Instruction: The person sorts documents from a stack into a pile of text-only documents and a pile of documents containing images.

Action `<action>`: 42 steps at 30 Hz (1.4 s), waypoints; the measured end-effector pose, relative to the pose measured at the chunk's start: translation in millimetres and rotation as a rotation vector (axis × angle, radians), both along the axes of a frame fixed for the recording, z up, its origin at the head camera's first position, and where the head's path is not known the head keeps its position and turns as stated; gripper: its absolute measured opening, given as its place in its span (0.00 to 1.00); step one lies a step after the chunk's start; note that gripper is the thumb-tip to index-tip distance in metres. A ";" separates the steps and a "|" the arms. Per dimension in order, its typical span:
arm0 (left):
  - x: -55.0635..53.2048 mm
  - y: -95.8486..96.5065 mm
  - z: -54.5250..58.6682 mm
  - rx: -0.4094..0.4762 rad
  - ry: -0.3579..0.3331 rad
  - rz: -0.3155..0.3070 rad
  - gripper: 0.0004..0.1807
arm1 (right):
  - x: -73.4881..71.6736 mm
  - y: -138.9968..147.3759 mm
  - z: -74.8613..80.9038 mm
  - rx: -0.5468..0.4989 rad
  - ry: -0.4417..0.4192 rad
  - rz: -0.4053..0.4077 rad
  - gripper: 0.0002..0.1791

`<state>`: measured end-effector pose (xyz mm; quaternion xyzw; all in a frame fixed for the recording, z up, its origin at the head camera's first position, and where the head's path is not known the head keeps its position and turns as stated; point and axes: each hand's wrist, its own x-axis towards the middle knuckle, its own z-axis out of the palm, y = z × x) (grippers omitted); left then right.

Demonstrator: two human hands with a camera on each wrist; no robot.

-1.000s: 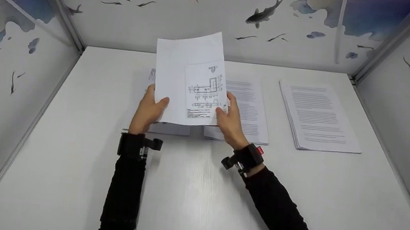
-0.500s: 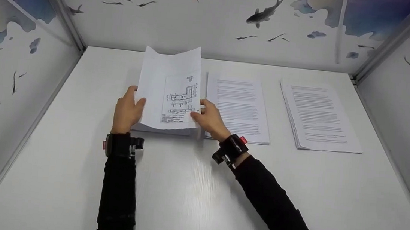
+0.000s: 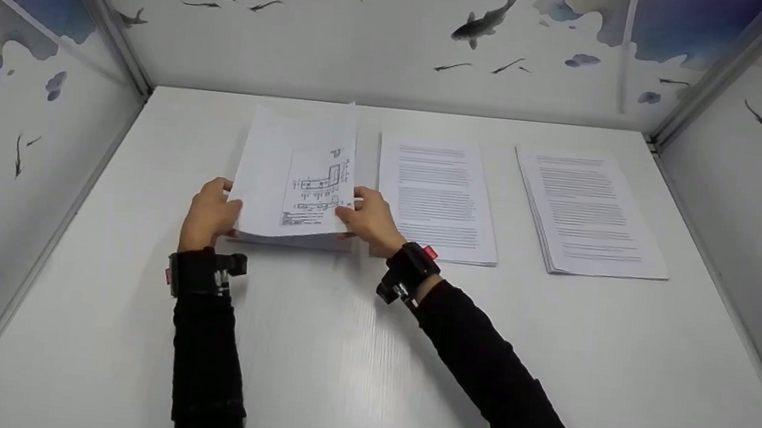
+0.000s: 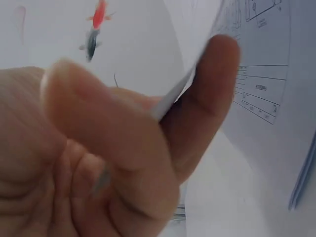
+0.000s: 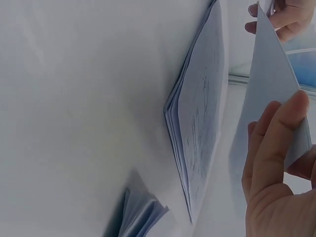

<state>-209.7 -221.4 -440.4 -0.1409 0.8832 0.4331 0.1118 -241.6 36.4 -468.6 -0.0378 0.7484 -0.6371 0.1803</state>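
Observation:
A white sheet of paper (image 3: 266, 175), printed with a line drawing on its right part, is held over the left paper stack (image 3: 301, 241). My left hand (image 3: 208, 215) grips its left edge, thumb on top and fingers beneath, as the left wrist view (image 4: 133, 143) also shows. At the lower right corner my right hand (image 3: 373, 220) pinches the paper between thumb and fingers. From the right wrist, the left stack (image 5: 197, 118) lies below the raised sheet, its top page bearing drawings. In the head view the sheet hides most of that stack.
A middle stack of text pages (image 3: 438, 198) lies just right of my right hand. Farther right is another text stack (image 3: 591, 213), slightly fanned at its left edge. White panels with painted fish (image 3: 486, 25) enclose the white table (image 3: 312, 347) at the back and sides.
Both hands have carried the sheet leftward and down, from between the left and middle stacks to over the left one. The sheet now lies flatter, and the middle stack shows fully.

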 end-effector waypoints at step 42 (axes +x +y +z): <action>-6.3 4.2 -25.7 -0.159 -0.011 0.059 0.24 | 8.9 5.4 -4.9 0.375 0.139 0.232 0.14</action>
